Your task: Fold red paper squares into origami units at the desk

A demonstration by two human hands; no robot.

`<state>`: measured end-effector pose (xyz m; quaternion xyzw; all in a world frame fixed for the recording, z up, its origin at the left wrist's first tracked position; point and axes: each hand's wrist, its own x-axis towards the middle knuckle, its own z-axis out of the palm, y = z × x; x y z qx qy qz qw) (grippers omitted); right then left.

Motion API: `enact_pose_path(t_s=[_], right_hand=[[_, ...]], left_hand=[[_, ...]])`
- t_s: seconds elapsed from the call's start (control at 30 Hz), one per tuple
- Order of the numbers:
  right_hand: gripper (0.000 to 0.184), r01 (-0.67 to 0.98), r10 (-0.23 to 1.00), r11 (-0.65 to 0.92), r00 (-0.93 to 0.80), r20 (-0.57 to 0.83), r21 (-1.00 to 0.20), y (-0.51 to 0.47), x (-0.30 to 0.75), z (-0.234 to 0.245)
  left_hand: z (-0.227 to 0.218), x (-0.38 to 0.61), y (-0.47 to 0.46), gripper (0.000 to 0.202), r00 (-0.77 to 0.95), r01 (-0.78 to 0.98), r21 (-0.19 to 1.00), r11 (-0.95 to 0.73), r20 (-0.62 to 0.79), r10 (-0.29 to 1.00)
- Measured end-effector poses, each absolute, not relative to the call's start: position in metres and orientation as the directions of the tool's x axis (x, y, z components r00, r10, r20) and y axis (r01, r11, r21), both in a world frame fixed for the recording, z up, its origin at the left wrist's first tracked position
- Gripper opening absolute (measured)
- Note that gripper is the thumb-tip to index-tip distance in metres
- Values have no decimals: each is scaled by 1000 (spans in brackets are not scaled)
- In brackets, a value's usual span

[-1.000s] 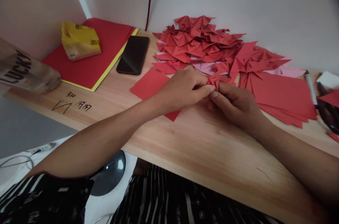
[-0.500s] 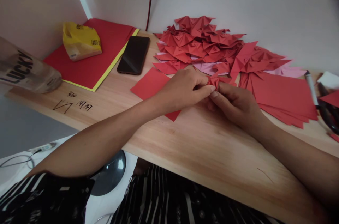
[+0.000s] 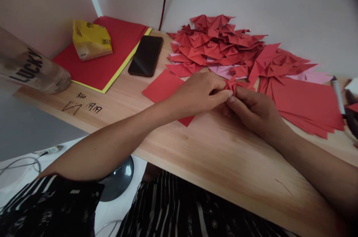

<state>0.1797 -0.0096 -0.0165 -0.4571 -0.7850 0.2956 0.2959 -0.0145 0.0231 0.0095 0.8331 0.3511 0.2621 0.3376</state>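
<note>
Wooden desk against pale wall: crease lightly with left hand, thumb and fingers pinched almost closed on small folded red piece, while bracing its other side with right hand, likewise pinched. Around, left to right: bottle, yellow packet on red sheets, phone, flat red paper partly hidden by forearm, folded heap just beyond, red paper stack and pen, probably limiting room ahead and rightward.

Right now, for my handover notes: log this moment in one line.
left hand: pinching folded red paper | right hand: holding same paper | behind: red origami pile
</note>
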Motion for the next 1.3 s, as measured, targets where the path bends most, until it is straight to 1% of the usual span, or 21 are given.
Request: enact_pose_path(t_s=[0.27,0.47,0.67,0.9,1.13,1.3], right_hand=[[29,562,887,424,-417,199,-710,-10,177,-16],[31,547,887,418,-418,197,-725,-10,179,-18],[24,534,884,417,-426,192,-736,-9,181,-20],[28,555,882,431,-426,202,-712,-8,180,-20],[24,535,884,419,-425,195,-733,-9,180,-19],[25,536,876,437,-437,205,-722,-9,180,-18]], left_hand=[[9,-16,23,35,625,406,731,-549,216,750],[9,-16,23,33,643,424,720,-549,188,743],[10,-16,22,33,640,438,709,-553,187,746],[9,-16,23,33,646,430,699,-571,203,736],[10,-16,21,32,638,457,687,-564,189,747],[9,-15,20,33,652,478,651,-590,187,735]])
